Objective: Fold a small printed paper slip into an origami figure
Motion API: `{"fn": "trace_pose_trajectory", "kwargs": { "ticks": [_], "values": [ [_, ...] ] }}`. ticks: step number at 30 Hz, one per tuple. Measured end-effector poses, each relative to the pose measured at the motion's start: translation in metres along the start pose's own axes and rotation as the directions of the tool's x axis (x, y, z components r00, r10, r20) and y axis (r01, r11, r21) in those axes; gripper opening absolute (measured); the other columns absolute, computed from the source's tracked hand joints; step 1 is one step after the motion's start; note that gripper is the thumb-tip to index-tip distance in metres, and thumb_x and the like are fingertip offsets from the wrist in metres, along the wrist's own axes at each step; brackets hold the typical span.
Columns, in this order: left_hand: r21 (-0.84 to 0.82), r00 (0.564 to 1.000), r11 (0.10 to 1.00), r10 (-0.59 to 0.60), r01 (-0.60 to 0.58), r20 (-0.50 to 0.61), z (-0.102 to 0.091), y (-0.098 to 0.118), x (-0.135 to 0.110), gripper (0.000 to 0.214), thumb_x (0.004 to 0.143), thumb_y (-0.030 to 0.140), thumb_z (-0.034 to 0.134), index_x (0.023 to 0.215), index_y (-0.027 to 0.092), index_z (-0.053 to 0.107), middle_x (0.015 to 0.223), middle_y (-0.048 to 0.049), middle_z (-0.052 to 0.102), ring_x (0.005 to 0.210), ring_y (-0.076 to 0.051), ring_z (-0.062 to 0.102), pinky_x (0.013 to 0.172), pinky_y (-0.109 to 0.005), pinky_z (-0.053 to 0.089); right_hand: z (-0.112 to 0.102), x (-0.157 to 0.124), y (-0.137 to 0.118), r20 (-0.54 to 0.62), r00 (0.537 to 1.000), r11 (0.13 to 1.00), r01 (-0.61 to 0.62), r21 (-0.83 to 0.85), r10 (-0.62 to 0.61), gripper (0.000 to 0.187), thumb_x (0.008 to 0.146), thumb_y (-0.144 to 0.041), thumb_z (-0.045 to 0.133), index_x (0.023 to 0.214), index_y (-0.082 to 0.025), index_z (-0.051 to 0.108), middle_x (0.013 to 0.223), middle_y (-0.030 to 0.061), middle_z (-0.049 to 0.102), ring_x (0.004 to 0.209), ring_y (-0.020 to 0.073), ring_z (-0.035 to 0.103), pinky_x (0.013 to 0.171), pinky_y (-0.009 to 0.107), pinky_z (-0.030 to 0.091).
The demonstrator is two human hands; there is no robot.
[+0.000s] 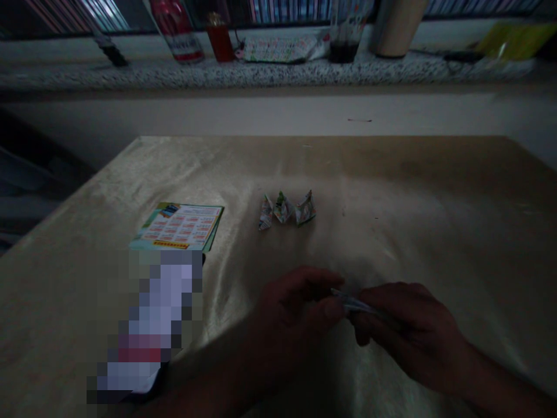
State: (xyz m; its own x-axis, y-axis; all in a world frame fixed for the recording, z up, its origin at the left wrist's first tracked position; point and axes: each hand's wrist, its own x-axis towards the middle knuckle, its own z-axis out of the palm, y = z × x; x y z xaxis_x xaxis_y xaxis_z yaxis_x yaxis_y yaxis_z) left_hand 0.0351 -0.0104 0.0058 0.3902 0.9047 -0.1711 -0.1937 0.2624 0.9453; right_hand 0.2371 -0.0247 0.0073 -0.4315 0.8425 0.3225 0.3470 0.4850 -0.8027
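"Bare left hand (296, 313) and bare right hand (413, 334) come closest to the camera, meeting right of centre. What do they hold?"

"Slim, pale, folded paper (357, 303), seen nearly edge-on between them. The right hand pinches its right part between thumb and fingers. The left thumb meets its left end; I cannot tell whether the left hand grips or only steadies it."

"How does it probably feel?"

"Very light, I'd judge: stiff along layered folds, soft and easily creased at single edges, hardly slippery. Thin points could bend or tear."

"Best hold?"

"On the thickest layers, thumb against forefinger, pressing lightly and leaving the tips free."

"Anything similar nearby?"

"Three small, pointed shapes of multicoloured printed paper (284, 210) sit in a row beyond the hands, on the shiny beige table (435, 232). Left of them lie flat, green-edged printed cards (183, 227)."
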Motion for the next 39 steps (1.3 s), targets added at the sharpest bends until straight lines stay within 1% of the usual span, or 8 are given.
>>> {"fn": "trace_pose_trajectory", "kwargs": {
  "ticks": [7, 12, 19, 22, 26, 30, 34, 39],
  "values": [
    [-0.060, 0.991, 0.998, -0.002, 0.010, 0.131, -0.003, 0.001, 0.004, 0.021, 0.082, 0.033, 0.080, 0.095, 0.017, 0.075, 0.091, -0.0036, 0.066, 0.087, -0.017, 0.063, 0.079, -0.028, 0.050, -0.002, 0.000, 0.001, -0.027, 1.000, 0.998, 0.009, -0.060, -0.010, 0.020, 0.100, -0.030, 0.059, 0.086, -0.019, 0.067, 0.063, -0.0005, 0.066, 0.051, 0.0115, 0.059, 0.050, 0.023, 0.045],
    [0.135, 0.995, 0.988, 0.068, -0.078, 0.078, 0.000, 0.000, 0.004, 0.012, 0.079, 0.017, 0.079, 0.090, 0.018, 0.074, 0.088, -0.0024, 0.064, 0.082, -0.016, 0.061, 0.074, -0.027, 0.048, 0.001, -0.001, 0.002, 0.023, 0.997, 0.994, -0.071, 0.079, 0.069, 0.022, 0.102, -0.024, 0.054, 0.084, -0.019, 0.067, 0.065, -0.0014, 0.063, 0.053, 0.0105, 0.057, 0.051, 0.023, 0.043],
    [0.310, 0.995, 0.948, 0.094, -0.078, -0.036, -0.001, -0.004, 0.003, 0.012, 0.084, 0.030, 0.078, 0.082, 0.018, 0.074, 0.082, -0.0018, 0.066, 0.075, -0.016, 0.062, 0.069, -0.027, 0.048, 0.004, 0.003, 0.002, -0.034, 0.972, 0.961, -0.223, 0.166, 0.232, 0.029, 0.101, -0.029, 0.055, 0.078, -0.019, 0.069, 0.059, -0.0026, 0.060, 0.050, 0.0095, 0.053, 0.046, 0.021, 0.039],
    [0.223, 0.999, 0.975, 0.021, -0.014, -0.032, -0.002, -0.006, 0.004, 0.013, 0.087, 0.033, 0.076, 0.087, 0.020, 0.076, 0.088, -0.0020, 0.070, 0.082, -0.016, 0.065, 0.074, -0.026, 0.049, 0.003, 0.004, 0.002, -0.084, 0.951, 0.943, -0.281, 0.180, 0.299, 0.031, 0.099, -0.032, 0.059, 0.073, -0.019, 0.069, 0.058, -0.0020, 0.061, 0.051, 0.0100, 0.054, 0.046, 0.020, 0.042],
    [0.028, 0.988, 0.994, -0.111, 0.108, 0.109, 0.000, -0.003, 0.006, 0.018, 0.094, 0.033, 0.067, 0.088, 0.019, 0.077, 0.082, -0.0019, 0.073, 0.079, -0.014, 0.065, 0.074, -0.024, 0.049, 0.002, 0.004, 0.001, -0.073, 0.959, 0.945, -0.255, 0.204, 0.275, 0.027, 0.098, -0.029, 0.063, 0.074, -0.019, 0.070, 0.061, -0.0015, 0.065, 0.055, 0.0101, 0.060, 0.051, 0.019, 0.046],
    [-0.038, 0.981, 0.991, -0.121, 0.128, 0.148, 0.000, 0.000, 0.006, 0.023, 0.093, 0.035, 0.069, 0.082, 0.015, 0.076, 0.075, -0.0019, 0.070, 0.071, -0.012, 0.061, 0.069, -0.022, 0.047, 0.002, 0.004, -0.001, -0.064, 0.966, 0.944, -0.229, 0.240, 0.250, 0.026, 0.097, -0.026, 0.064, 0.074, -0.018, 0.071, 0.060, -0.0010, 0.066, 0.054, 0.0102, 0.061, 0.052, 0.020, 0.048],
    [-0.073, 0.987, 0.993, -0.085, 0.095, 0.139, -0.001, -0.002, 0.005, 0.021, 0.093, 0.033, 0.070, 0.082, 0.015, 0.076, 0.080, -0.0030, 0.073, 0.075, -0.013, 0.064, 0.072, -0.023, 0.049, 0.006, 0.005, -0.002, -0.044, 0.932, 0.881, -0.324, 0.346, 0.360, 0.028, 0.096, -0.030, 0.065, 0.072, -0.018, 0.072, 0.062, 0.0006, 0.069, 0.056, 0.0115, 0.066, 0.052, 0.019, 0.053],
    [0.001, 0.998, 0.999, -0.043, 0.043, 0.035, 0.001, -0.007, 0.004, 0.012, 0.088, 0.029, 0.077, 0.087, 0.018, 0.076, 0.087, -0.0017, 0.073, 0.083, -0.014, 0.067, 0.078, -0.024, 0.051, 0.009, 0.005, 0.000, -0.313, 0.870, 0.919, -0.321, 0.229, 0.382, 0.006, 0.084, -0.024, 0.078, 0.089, -0.022, 0.076, 0.066, -0.0018, 0.075, 0.054, 0.0121, 0.069, 0.050, 0.018, 0.055]
  ]
}}
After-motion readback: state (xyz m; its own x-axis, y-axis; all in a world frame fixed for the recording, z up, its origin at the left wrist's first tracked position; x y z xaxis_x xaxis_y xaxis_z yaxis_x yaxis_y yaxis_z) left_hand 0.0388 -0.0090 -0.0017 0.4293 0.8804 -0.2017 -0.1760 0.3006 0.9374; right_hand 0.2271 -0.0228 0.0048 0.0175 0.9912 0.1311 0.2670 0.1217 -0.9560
